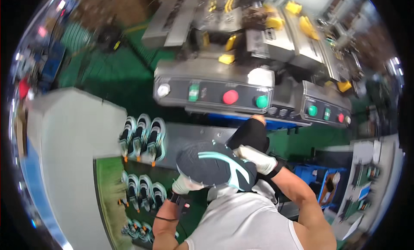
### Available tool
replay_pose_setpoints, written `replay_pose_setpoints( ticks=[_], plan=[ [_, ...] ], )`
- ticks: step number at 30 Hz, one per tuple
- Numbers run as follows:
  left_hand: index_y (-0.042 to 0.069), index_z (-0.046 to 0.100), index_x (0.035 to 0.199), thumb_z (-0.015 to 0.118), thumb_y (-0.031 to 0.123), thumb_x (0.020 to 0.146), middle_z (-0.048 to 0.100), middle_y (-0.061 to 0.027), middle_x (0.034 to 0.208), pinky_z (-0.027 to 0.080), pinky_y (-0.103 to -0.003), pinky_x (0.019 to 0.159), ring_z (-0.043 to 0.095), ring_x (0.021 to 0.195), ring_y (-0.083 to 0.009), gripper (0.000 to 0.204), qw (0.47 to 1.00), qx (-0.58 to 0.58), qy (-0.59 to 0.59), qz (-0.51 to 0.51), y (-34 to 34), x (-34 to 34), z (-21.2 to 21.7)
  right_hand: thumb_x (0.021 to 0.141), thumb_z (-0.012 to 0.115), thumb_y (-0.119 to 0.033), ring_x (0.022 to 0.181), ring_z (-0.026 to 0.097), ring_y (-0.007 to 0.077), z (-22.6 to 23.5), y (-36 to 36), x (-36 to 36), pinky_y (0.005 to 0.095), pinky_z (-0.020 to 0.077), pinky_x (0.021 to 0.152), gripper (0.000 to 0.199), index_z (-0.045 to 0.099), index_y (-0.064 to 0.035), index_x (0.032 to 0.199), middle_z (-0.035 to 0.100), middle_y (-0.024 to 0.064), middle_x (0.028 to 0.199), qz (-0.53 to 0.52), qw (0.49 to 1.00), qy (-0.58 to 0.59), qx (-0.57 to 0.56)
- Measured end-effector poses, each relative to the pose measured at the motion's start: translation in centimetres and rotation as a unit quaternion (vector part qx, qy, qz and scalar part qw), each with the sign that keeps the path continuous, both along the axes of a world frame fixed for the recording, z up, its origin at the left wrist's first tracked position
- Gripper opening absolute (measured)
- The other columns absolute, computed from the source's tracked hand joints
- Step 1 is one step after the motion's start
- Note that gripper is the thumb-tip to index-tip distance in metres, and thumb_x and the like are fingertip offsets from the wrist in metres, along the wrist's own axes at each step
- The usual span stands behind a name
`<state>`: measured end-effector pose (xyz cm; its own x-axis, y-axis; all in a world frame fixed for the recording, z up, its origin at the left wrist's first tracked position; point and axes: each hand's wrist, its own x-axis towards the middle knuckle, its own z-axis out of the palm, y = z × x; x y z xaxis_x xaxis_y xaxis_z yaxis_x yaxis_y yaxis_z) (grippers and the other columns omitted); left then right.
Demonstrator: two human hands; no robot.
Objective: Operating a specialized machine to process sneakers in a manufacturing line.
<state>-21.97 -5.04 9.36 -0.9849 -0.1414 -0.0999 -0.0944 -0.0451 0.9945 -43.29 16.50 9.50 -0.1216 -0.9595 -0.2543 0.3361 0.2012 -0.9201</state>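
A sneaker [211,164] is held up in front of my chest with its dark sole facing the camera. Mint-green bands run along that sole. My left hand [187,184], in a white glove, grips the sneaker's lower left edge, its fingers partly hidden beneath. At the other end, my right hand [256,159], also white-gloved, is closed at the sneaker's upper right edge. The sneaker's upper is mostly out of sight.
A machine's control panel [213,88] with red and green buttons spans the front. Several sneakers [142,138] stand on a grey shelf at left, with more sneakers [146,191] on a lower level. A blue crate [317,181] sits at right, and a pale cabinet [64,163] at far left.
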Motion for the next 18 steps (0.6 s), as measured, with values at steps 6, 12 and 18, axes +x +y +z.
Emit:
replay_pose_setpoints(
  ticks=[6,12,18],
  plan=[
    [-0.001,0.047,0.141,0.076,0.034,0.085,0.052,-0.0202,0.141,0.041,-0.043,0.110,0.052,0.130,-0.0306,0.072,0.969,0.091,0.194,-0.124,3.0,-11.4,11.4,0.104,0.050,-0.029,0.111,0.065,0.0189,3.1,4.3,3.5,0.0325,0.0519,0.098,0.042,0.053,-0.0002,0.135,0.065,0.0121,0.127,-0.276,0.848,-0.453,-0.013],
    [-0.002,0.028,0.152,0.068,0.011,0.090,0.051,-0.0103,0.140,0.034,-0.035,0.113,0.048,0.130,-0.0192,0.076,0.979,0.066,0.077,-0.176,8.7,-17.4,13.3,0.088,0.075,-0.037,0.117,0.063,0.0181,4.6,11.1,6.6,0.0347,0.0511,0.101,0.079,0.039,0.0030,0.146,0.060,0.0110,0.135,-0.438,0.825,-0.300,-0.193],
    [0.000,0.029,0.153,0.062,0.008,0.093,0.044,-0.0146,0.149,0.036,-0.037,0.113,0.044,0.137,-0.0229,0.069,0.934,-0.075,0.108,-0.331,14.5,-24.7,15.7,0.084,0.080,-0.038,0.115,0.064,0.0203,3.9,16.0,7.8,0.0345,0.0534,0.097,0.082,0.042,0.0024,0.144,0.061,0.0102,0.131,-0.554,0.737,-0.257,-0.291]
  ],
)
